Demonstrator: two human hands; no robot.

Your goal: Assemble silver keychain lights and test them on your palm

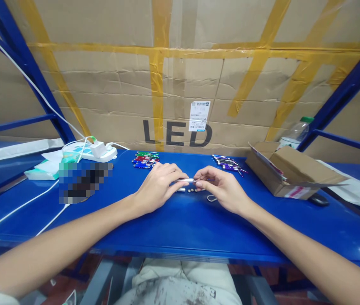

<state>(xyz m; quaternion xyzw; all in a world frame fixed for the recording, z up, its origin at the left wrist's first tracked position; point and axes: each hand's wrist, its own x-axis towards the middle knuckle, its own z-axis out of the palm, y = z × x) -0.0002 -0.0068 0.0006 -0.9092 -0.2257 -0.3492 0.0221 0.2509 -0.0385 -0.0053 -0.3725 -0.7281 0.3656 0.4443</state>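
Observation:
My left hand (159, 186) is closed around a slim silver metal tube (186, 180), which lies level just above the table. The fingertips of my right hand (224, 189) pinch the tube's right end; a small reddish-brown bit shows there, too small to make out. Below the tube, on the table, lie a short silver cylinder (181, 190) and several tiny round metal pieces (192, 190) that look like button cells. A silver carabiner clip (211, 198) rests under my right hand, partly hidden by its fingers.
Green, red and blue metal tubes with clips (146, 160) lie back left; purple and silver ones (227, 162) back right. An open cardboard box (281, 169) stands right, near a bottle (297, 132) and a dark mouse-like object (319, 200). Left are a power strip (103, 154) and cables.

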